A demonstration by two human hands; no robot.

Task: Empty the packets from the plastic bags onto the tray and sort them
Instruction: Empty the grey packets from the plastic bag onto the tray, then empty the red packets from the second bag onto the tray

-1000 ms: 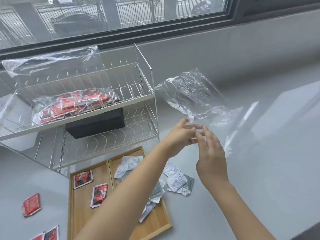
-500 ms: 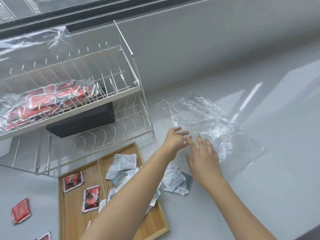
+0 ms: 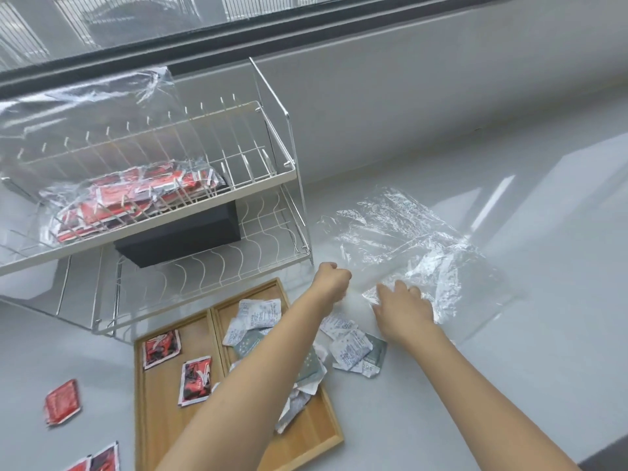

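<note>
While the right hand (image 3: pixel 404 305) lies flat, fingers spread and gripping nothing, on the near edge of an empty plastic bag (image 3: pixel 418 253), the left hand (image 3: pixel 331 278) is curled into a loose fist just beside that edge; whether it pinches any film cannot be told. The bag is spread on the grey bench (image 3: pixel 509 385), right of the wire rack (image 3: pixel 190 205), clear and crinkled, catching window light. It looks nearly weightless, limp and slippery, so a flat palm would pin it better than a pinch, and a corner or the open mouth is likely the best place to lift it.

Below the hands, pale packets (image 3: pixel 350 348) lie heaped on the bench, touching the right side of a wooden tray (image 3: pixel 326 433); more of them spill into its right compartment. These seem light, thin and crumpled, easy to slide or pick up by an edge. The left compartment holds two red packets (image 3: pixel 193 380), lying apart. More red packets lie loose on the bench to the tray's left, so sorting appears only partly done.

Further out, on the rack's upper shelf, a full plastic bag (image 3: pixel 112 205) of red packets rests among the prongs. It would probably sag and could snag on the wires, so support from beneath seems wise. A black box (image 3: pixel 183 237) sits on the shelf below.
</note>
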